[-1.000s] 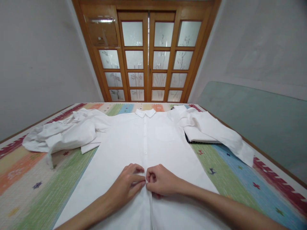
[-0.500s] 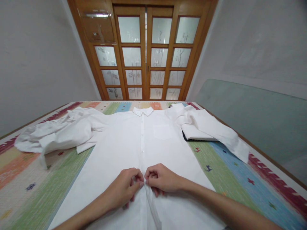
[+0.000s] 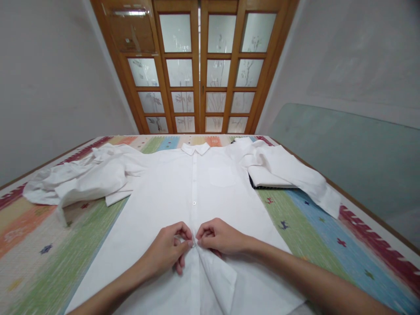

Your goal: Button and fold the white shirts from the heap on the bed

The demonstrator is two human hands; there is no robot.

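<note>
A white button-up shirt [image 3: 164,183] lies spread front side up, its collar at the far end and its sleeves out to both sides. Below the lowest visible button [image 3: 194,203], my left hand [image 3: 173,247] pinches the front placket between thumb and forefinger. Close against it, my right hand [image 3: 218,236] grips the edge of the right front panel, fingers curled. Under my right hand that panel's lower part is lifted and folded back into a loose flap [image 3: 223,278]. Whatever sits between the fingertips is hidden.
Under the shirt is a striped, patterned cloth [image 3: 98,236]. White folded fabric with a dark edge [image 3: 271,180] lies beneath the right sleeve [image 3: 295,168]; the left sleeve [image 3: 95,175] is crumpled. A pale green panel [image 3: 344,162] leans at the right wall. Wooden glazed doors [image 3: 200,87] stand beyond.
Both hands stay pinched at the placket and have shifted slightly. The right panel's edge has turned outward into a wider flap. The camera view has tilted a little.
</note>
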